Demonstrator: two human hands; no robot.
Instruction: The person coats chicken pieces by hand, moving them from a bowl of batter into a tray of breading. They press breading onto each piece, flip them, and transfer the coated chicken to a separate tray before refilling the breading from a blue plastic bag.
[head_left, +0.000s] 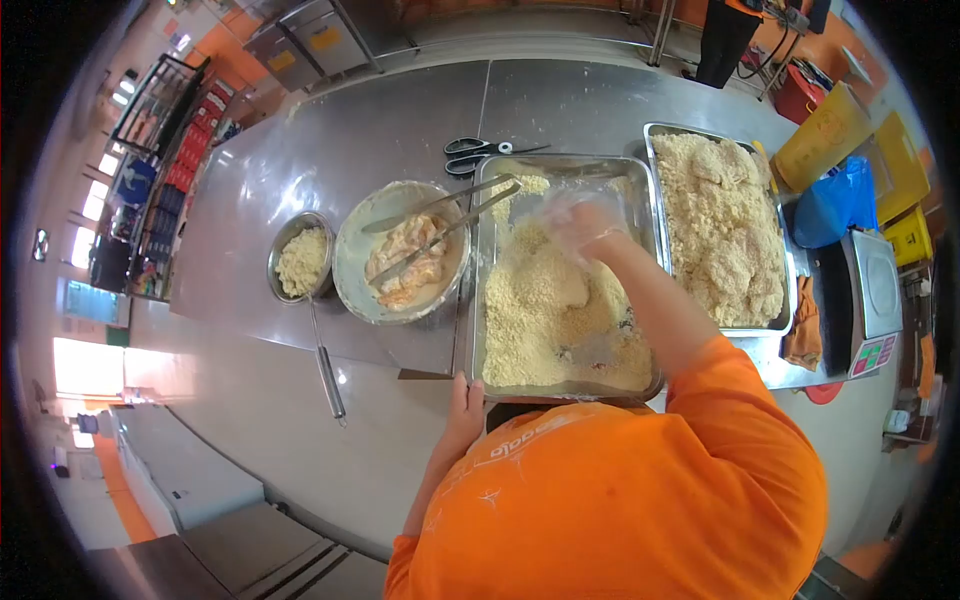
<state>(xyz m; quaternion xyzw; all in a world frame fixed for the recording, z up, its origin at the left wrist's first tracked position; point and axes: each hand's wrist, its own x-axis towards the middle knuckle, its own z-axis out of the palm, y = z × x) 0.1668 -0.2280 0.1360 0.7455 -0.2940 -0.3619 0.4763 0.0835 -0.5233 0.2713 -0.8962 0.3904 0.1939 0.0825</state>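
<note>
A metal tray point(568, 392) of pale breadcrumbs point(520, 345) lies before me, with a crumb-covered piece point(555, 283) near its middle. My left hand point(466, 402) grips the tray's near left corner. Over the far right part of the tray is my right hand point(583, 228), smeared by motion, so its fingers cannot be made out. Left of the tray, a bowl point(345, 258) holds wet, battered pieces of what looks like raw meat point(412, 258). Metal tongs point(445, 232) rest across the bowl and the tray's edge.
A second tray point(790, 290) heaped with crumb-coated pieces stands at right. A long-handled strainer point(322, 350) with crumbly matter sits at left. Black-handled scissors point(468, 155) lie behind the tray. A scale point(877, 290), blue bag point(835, 205) and yellow containers point(825, 135) are far right. Another person stands at the back.
</note>
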